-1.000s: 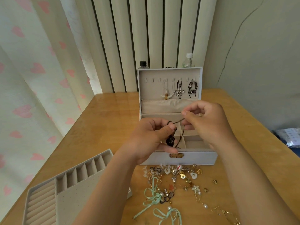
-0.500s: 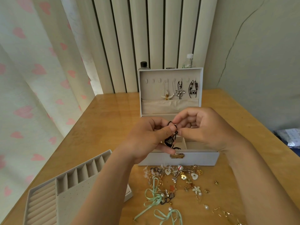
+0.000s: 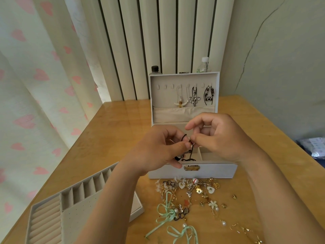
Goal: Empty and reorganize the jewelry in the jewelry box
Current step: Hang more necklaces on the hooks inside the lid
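I count 1 wooden table [image 3: 112,138] carrying 1 open jewelry box [image 3: 211,170], 1 lifted-out tray [image 3: 79,208] at the box's front left and 2 bottles [image 3: 155,70] behind it. Over the box, the left hand [image 3: 154,152] and right hand [image 3: 226,138] both pinch 1 black cord necklace [image 3: 192,150]. 1 jewelry heap [image 3: 193,189] lies in front of the box, and 3 hung necklaces [image 3: 193,97] sit in its lid. 1 second ago the cord stretched between the hands; now it's bunched.

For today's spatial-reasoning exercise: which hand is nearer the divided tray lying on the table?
Left. The left hand is beyond and right of the tray; the right hand is farther right, over the jewelry box.
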